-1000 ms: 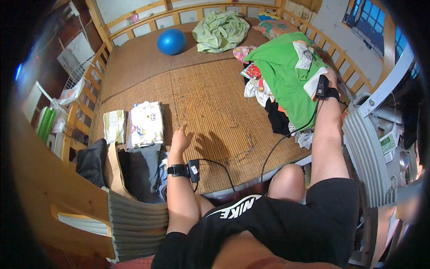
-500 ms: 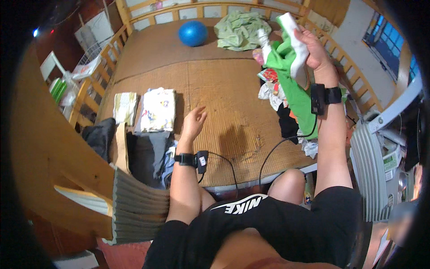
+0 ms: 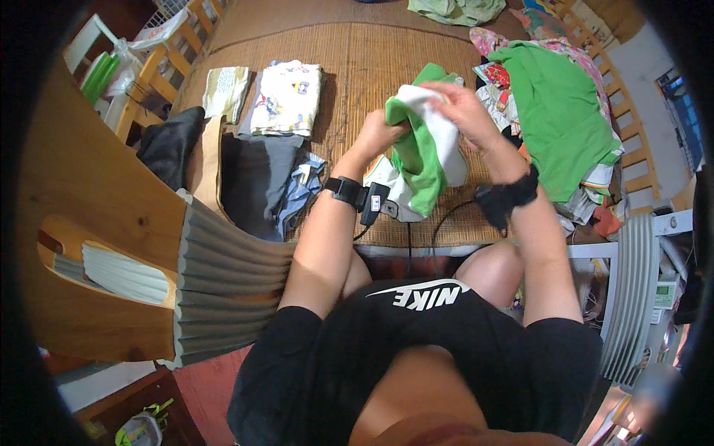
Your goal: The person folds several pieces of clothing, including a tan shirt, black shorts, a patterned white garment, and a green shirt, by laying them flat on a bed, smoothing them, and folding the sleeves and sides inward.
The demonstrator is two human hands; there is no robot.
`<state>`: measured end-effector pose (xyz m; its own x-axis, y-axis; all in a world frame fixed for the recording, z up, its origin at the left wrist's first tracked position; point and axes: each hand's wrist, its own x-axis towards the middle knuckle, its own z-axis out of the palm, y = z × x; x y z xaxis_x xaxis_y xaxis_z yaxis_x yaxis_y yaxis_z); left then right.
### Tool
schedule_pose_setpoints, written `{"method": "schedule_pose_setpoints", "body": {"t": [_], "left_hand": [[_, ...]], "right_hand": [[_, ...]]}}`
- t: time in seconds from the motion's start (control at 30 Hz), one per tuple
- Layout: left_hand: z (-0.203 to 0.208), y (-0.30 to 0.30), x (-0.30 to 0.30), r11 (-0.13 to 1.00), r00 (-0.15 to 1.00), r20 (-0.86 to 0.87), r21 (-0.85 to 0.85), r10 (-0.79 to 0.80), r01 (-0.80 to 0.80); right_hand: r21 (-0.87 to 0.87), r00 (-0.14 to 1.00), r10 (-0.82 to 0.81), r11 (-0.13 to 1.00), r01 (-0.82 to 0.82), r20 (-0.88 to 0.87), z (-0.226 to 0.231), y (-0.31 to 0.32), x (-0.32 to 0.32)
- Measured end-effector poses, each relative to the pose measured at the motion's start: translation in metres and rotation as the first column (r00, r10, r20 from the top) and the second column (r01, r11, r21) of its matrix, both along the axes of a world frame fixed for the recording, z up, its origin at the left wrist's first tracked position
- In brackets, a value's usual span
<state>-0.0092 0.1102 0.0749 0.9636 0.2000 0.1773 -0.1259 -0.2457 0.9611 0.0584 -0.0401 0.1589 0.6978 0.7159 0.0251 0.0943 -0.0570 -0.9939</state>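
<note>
A green and white garment hangs in loose folds between my hands, above the woven mat. My left hand is closed on its green edge. At the white part, my right hand pinches the cloth, its fingers slightly blurred. What exact kind of garment it is, the folds hide. To the right of my right hand, a larger green cloth lies spread over a pile of mixed clothes.
On the left lie a folded white printed garment, a small folded pale cloth, dark grey clothes and a black cloth. Slatted wooden rails edge the woven mat. Pale green fabric lies far back.
My right hand has come from the far right to the middle with the green and white garment. My left hand, empty before, now grips it too. The larger green cloth stays on the pile.
</note>
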Motion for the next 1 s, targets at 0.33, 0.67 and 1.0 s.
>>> {"method": "schedule_pose_setpoints", "body": {"t": [0.33,0.67,1.0], "left_hand": [[0.001,0.007,0.003,0.932,0.961,0.007,-0.247,0.275,-0.265],[0.014,-0.001,-0.004,0.865,0.968,0.039,-0.459,0.249,-0.204],[0.017,0.004,-0.007,0.817,0.963,-0.009,-0.528,0.269,-0.233]], "right_hand": [[-0.565,0.948,-0.031,0.797,0.215,0.316,-0.101,-0.041,-0.082],[-0.485,0.908,-0.268,0.776,0.402,0.323,-0.122,-0.028,-0.047],[-0.272,0.965,-0.237,0.927,0.259,0.11,-0.141,-0.018,-0.041]]}}
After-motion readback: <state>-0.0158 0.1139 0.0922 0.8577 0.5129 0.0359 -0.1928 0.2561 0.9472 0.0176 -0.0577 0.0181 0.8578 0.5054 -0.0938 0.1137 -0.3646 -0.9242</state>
